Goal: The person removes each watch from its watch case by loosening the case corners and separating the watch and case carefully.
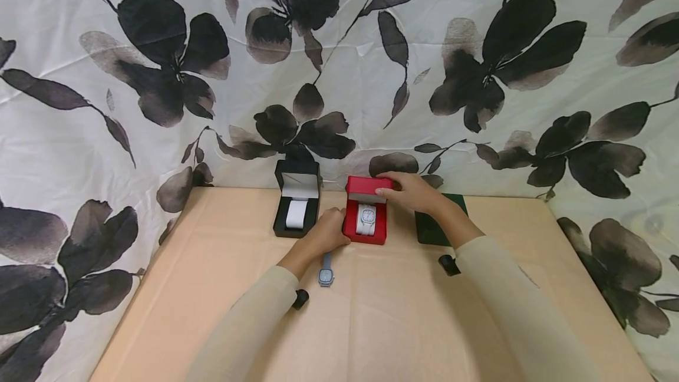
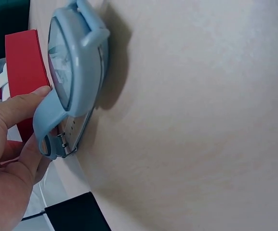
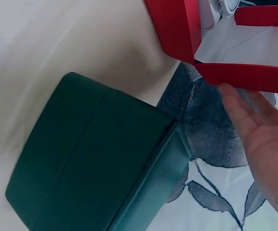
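Observation:
A red watch box (image 1: 366,240) stands with its lid raised, and a white watch (image 1: 367,217) sits inside it. My left hand (image 1: 325,231) grips the box's left side, its thumb at the front face in the left wrist view. With my right hand (image 1: 415,191) I hold the red lid (image 3: 254,77), thumb at the front edge and fingers behind. A light-blue watch (image 1: 326,276) lies on the table just in front of my left hand; its strap (image 2: 52,115) overlaps my fingers in the left wrist view.
To the left of the red box, an open black watch box (image 1: 279,226) holds a white cushion (image 1: 296,214). A closed dark green box (image 3: 90,154) stands to the right, partly behind my right forearm. Behind the peach-coloured table (image 1: 382,311) hangs a floral cloth (image 1: 371,75).

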`<state>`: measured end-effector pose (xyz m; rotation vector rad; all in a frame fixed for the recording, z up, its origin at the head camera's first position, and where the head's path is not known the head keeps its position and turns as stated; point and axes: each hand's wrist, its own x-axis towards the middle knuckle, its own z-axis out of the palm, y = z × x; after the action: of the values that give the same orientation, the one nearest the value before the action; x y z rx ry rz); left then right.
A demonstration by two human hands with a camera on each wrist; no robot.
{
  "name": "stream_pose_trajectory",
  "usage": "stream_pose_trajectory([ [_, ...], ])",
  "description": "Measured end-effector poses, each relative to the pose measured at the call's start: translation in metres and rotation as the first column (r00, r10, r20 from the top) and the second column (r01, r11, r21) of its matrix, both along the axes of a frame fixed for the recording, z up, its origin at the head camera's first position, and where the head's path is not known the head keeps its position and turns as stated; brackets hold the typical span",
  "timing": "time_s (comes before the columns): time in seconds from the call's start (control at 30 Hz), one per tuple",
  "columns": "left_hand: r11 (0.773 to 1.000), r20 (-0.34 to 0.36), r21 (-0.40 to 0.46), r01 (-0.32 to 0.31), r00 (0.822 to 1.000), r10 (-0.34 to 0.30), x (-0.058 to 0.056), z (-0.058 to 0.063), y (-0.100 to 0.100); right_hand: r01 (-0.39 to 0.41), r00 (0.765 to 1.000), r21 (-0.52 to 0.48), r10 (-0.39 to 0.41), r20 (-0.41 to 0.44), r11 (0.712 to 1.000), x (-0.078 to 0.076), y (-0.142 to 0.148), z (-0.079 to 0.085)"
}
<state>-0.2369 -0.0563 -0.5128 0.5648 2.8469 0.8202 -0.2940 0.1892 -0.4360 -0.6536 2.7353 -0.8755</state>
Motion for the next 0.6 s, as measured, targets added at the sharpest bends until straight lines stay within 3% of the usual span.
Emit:
stream_pose_trajectory([
  [0.27, 1.000, 0.009, 0.010, -0.018, 1.000, 0.018, -0.004, -0.001, 0.000, -0.065, 0.996, -0.057, 0.061, -0.070, 0.996, 0.006, 0.003, 0.007],
  [0.47, 1.000, 0.011, 0.021, -0.020, 1.000, 0.020, -0.008, -0.001, 0.001, -0.083, 0.984, 0.009, 0.084, -0.160, 0.996, 0.000, 0.003, 0.009],
  [0.6, 0.999, 0.008, 0.024, -0.024, 1.000, 0.024, -0.009, -0.001, 0.002, -0.097, 0.982, 0.014, 0.098, -0.165, 0.995, -0.004, 0.004, 0.010],
])
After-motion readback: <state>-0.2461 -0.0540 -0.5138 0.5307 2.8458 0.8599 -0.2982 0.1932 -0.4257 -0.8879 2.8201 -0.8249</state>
